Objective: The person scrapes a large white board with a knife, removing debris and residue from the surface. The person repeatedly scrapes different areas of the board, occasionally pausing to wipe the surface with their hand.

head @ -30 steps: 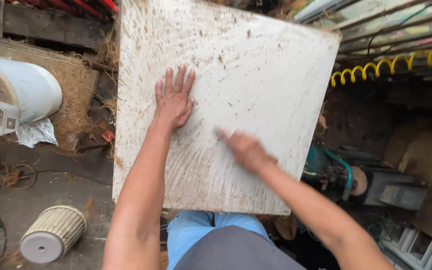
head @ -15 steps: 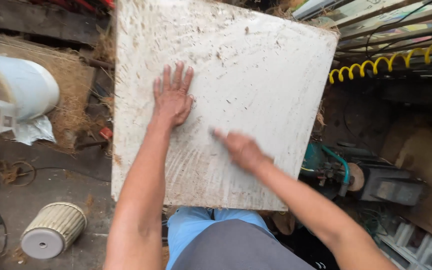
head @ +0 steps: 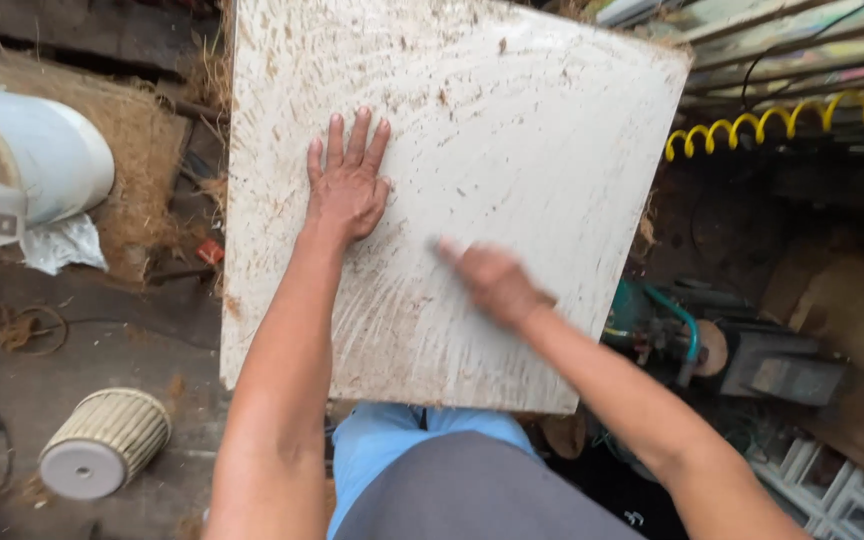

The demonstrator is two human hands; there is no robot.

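Observation:
A large white square panel (head: 512,120), smeared with brown dirt and fibres, fills the middle of the head view and rests over my lap. My left hand (head: 347,185) lies flat on it with fingers spread, pressing near its left centre. My right hand (head: 492,280) is blurred with motion and rubs across the panel's lower middle with nothing visible in it. Wiped streaks fan out on the panel around the right hand.
A white cylindrical appliance (head: 22,170) lies at the left on a brown fibre mat. A ribbed cream cylinder (head: 102,445) lies on the floor at lower left. A yellow coiled hose (head: 782,115) hangs at upper right, with pump parts and green tubing (head: 682,330) below it.
My right hand has swept back and forth across the lower middle of the panel. The left hand stays flat in about the same spot on the panel.

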